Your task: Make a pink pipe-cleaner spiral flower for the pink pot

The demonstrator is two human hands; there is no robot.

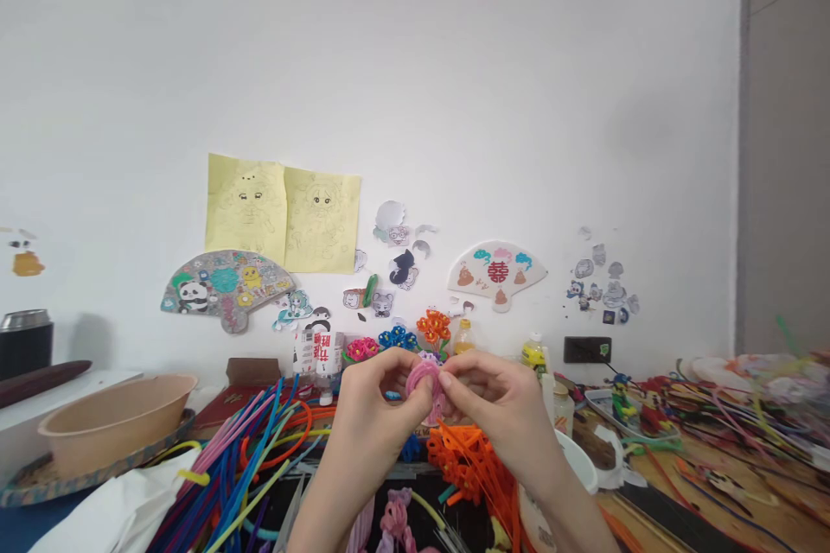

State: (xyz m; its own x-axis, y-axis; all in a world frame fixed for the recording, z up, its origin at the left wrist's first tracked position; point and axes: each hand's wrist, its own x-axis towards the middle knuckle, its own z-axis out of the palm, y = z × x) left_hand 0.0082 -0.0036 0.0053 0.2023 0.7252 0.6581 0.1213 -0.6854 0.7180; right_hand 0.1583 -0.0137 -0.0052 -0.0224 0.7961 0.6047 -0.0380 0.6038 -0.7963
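My left hand (pixel 374 415) and my right hand (pixel 502 402) are raised together above the desk, fingers pinched on a small pink pipe-cleaner coil (pixel 423 378) held between them. The coil is a round loop of fuzzy pink wire, partly hidden by my fingertips. Below the hands lie orange pipe cleaners (pixel 472 462) and a bundle of mixed-colour pipe cleaners (pixel 250 458).
A beige bowl (pixel 113 423) sits on a tray at the left. A white bottle with red print (pixel 321 354), small pipe-cleaner flowers (pixel 433 327) and bottles stand by the wall. More pipe cleaners and craft figures (pixel 713 415) cover the right. Fans and drawings hang on the wall.
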